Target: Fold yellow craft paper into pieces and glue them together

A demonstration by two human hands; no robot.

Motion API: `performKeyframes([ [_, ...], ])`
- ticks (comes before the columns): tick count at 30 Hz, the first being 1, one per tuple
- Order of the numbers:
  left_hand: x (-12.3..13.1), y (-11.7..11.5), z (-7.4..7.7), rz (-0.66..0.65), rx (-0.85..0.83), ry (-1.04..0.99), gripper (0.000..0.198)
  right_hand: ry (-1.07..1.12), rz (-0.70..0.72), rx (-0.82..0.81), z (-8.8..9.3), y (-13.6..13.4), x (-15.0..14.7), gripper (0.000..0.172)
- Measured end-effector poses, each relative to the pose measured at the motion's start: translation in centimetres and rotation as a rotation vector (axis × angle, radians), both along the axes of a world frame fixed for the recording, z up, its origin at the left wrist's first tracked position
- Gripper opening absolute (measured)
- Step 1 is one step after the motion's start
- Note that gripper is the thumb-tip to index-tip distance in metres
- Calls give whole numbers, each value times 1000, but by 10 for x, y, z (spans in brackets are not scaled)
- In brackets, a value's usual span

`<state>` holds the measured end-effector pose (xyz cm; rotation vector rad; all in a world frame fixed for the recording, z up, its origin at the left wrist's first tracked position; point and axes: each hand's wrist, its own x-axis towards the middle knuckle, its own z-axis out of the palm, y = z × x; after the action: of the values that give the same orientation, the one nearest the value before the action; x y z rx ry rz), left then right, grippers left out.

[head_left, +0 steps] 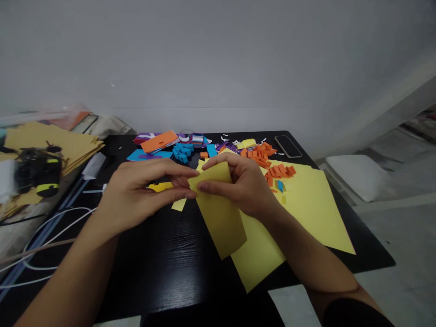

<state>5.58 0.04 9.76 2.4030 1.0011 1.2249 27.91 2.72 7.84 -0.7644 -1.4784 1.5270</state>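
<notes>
A yellow paper sheet (223, 218), slightly curved, hangs tilted above the black table. My right hand (245, 184) grips its upper part, thumb across the front and the other fingers behind. At the sheet's upper left edge, my left hand (139, 193) has its thumb and index fingertips on the paper, its other fingers curled and partly hidden. Under the held sheet lies another yellow sheet (260, 254). A small yellow strip (179, 205) rests on the table near my left fingertips.
Folded orange paper pieces (262, 154) and folded blue pieces (183, 152) lie in piles at the back. A phone (288, 146) is near the far right corner. Large yellow paper (316, 204) covers the right side. White cables (51, 245) and a brown-yellow paper stack (64, 141) are at left.
</notes>
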Motion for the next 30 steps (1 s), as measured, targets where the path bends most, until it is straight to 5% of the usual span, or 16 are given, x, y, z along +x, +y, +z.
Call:
performKeyframes([
  [11,-5,0,-1,-8,-165,-95,37,-20,-40,58,-3,1,0,35],
  [16,1,-1,0,96,-298,-82,9,-110,-126,215,-7,2,-3,30],
  [19,8,-1,0,130,-355,-5,13,-133,-175,311,-7,2,-5,25],
  [25,4,-1,-1,194,-359,-20,16,-64,-97,106,0,8,2,20],
  [30,0,0,-2,240,-334,-5,18,-112,-137,107,-1,16,6,25],
])
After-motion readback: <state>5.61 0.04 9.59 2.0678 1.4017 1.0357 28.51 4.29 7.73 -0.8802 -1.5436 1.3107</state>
